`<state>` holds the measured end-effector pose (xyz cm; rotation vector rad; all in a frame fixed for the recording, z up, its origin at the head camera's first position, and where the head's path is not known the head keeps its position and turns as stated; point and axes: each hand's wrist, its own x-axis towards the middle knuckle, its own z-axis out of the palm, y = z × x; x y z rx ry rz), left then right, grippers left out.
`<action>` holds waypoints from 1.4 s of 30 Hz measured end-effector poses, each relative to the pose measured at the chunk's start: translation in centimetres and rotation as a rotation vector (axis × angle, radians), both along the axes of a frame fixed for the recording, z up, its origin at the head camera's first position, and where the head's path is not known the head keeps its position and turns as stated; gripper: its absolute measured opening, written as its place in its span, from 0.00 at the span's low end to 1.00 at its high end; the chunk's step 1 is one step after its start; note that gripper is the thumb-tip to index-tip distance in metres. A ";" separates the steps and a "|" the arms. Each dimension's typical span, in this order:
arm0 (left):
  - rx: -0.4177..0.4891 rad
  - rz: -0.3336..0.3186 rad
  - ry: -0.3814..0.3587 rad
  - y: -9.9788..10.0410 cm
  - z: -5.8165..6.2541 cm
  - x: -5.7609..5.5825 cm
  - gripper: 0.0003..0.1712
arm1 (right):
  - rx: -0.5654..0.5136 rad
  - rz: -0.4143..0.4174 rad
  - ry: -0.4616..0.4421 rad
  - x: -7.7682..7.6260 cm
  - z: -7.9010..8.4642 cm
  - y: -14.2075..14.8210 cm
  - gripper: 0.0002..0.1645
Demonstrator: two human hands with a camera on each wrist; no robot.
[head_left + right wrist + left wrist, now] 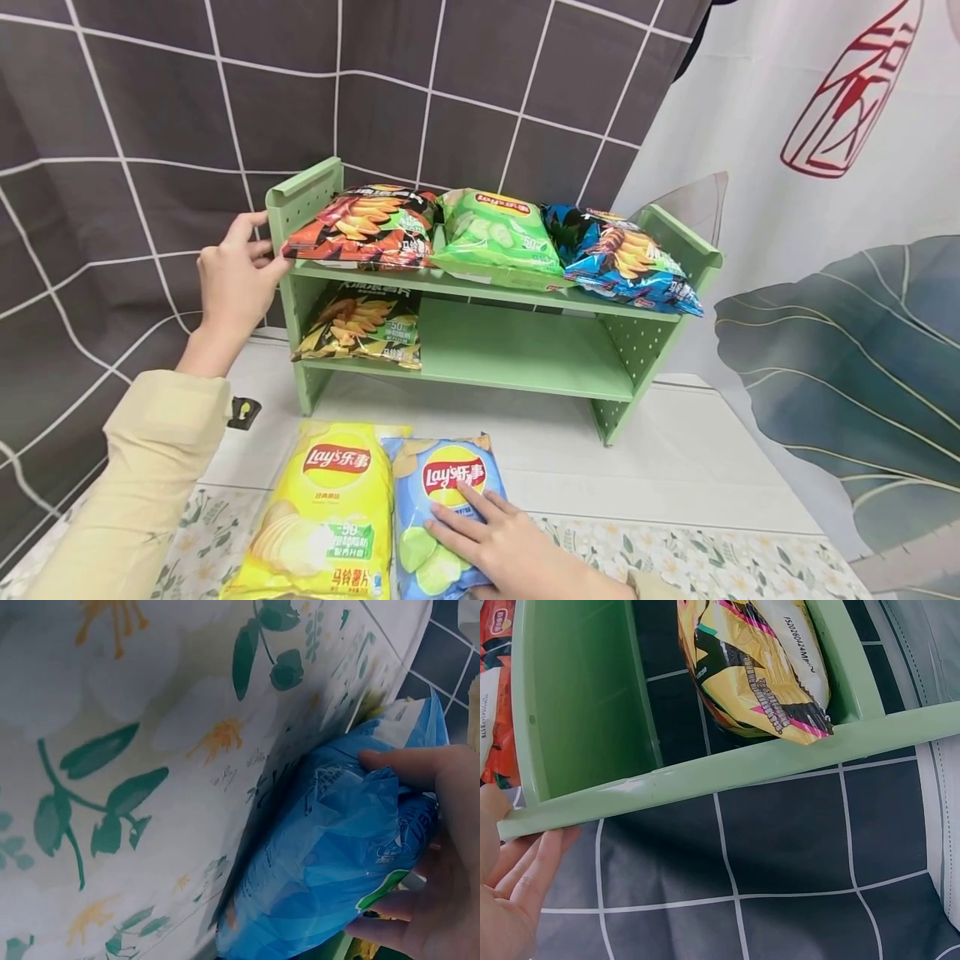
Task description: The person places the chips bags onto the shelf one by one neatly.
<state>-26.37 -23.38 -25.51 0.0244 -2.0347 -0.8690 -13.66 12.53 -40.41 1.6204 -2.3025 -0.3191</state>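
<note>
Light-blue chip bag [416,542] beside yellow bag [322,512], green shelf [517,342] behind.

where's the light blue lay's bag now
In the head view, the light blue bag is at bottom centre, in front of the green shelf and right of the yellow bag, gripped by the right hand.

The head camera is looking forward and down over the whole green shelf [525,346], the left wrist camera is viewing its left end closely and sideways, and the right wrist camera is facing the light-blue bag [315,840] at close range, both subjects also appearing overhead.
</note>
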 end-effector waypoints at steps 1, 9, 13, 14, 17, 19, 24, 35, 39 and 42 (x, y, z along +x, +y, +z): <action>-0.001 -0.001 0.002 0.0 0.0 0.0 0.27 | -0.009 0.006 0.004 0.0 0.0 0.0 0.49; -0.005 0.000 0.011 0.1 0.1 0.1 0.26 | -0.055 0.032 0.011 0.0 0.2 0.3 0.46; 0.012 -0.001 0.008 0.0 0.1 0.1 0.25 | -0.070 0.040 -0.005 0.1 0.3 0.3 0.45; 0.020 -0.002 0.006 0.0 0.1 0.1 0.25 | -0.075 0.043 0.000 0.1 0.3 0.4 0.44; 0.041 -0.015 0.010 0.0 0.1 0.1 0.26 | -0.081 0.045 0.023 0.2 0.5 0.5 0.43; 0.046 -0.019 0.022 0.0 0.0 0.2 0.26 | -0.076 0.041 0.037 0.3 0.6 0.6 0.43; 0.033 -0.014 0.079 0.1 -0.5 0.2 0.25 | -0.068 0.037 0.050 0.4 0.7 0.7 0.42; 0.031 -0.024 0.128 0.1 -0.5 0.2 0.24 | -0.104 0.051 0.072 0.4 0.8 0.8 0.40; 0.039 -0.032 0.120 0.0 -0.4 0.2 0.25 | -0.138 0.053 0.075 0.4 0.8 0.8 0.38; 0.039 -0.034 0.114 0.1 -0.4 0.3 0.25 | -0.164 0.061 0.096 0.3 0.7 0.8 0.37</action>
